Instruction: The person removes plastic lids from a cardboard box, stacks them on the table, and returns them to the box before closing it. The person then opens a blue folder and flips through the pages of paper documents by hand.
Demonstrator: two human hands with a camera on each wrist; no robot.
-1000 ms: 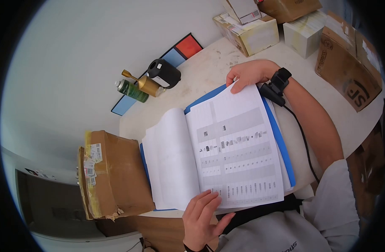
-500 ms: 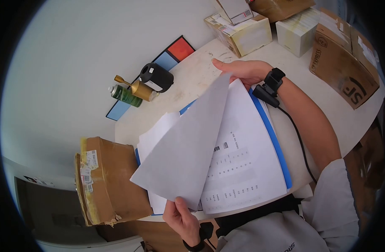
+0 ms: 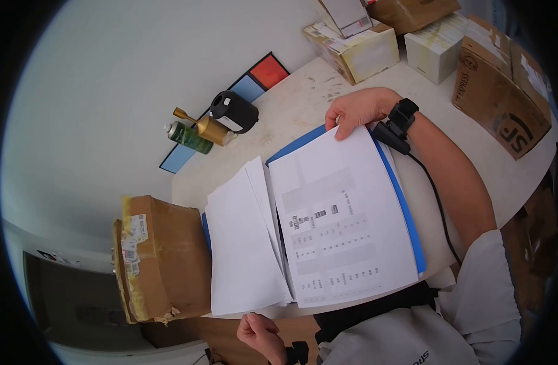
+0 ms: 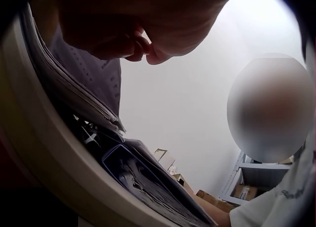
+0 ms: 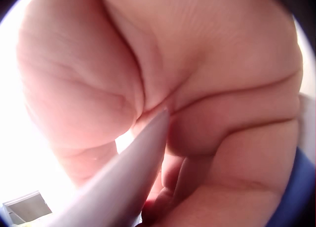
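Observation:
A blue folder lies spread on the table with loose printed pages on it. My right hand pinches the upper edge of the printed sheet on the right side, thumb on top. In the right wrist view the sheet's edge runs between thumb and curled fingers. Blank-backed pages lie turned over on the left side. Just below their lower edge is my left hand, its fingers curled with nothing visible between them. In the left wrist view the stacked pages appear edge-on beyond that hand.
A brown carton stands against the folder's left side. Along the wall are a green spray can, a gold bottle and a black cylinder. Several boxes, including an SF carton, stand at the back right. A cable trails along my right forearm.
My left hand turned a sheet over to the left and let go of it, then dropped below the pages. My right hand, opened half a second ago, now pinches the newly exposed sheet.

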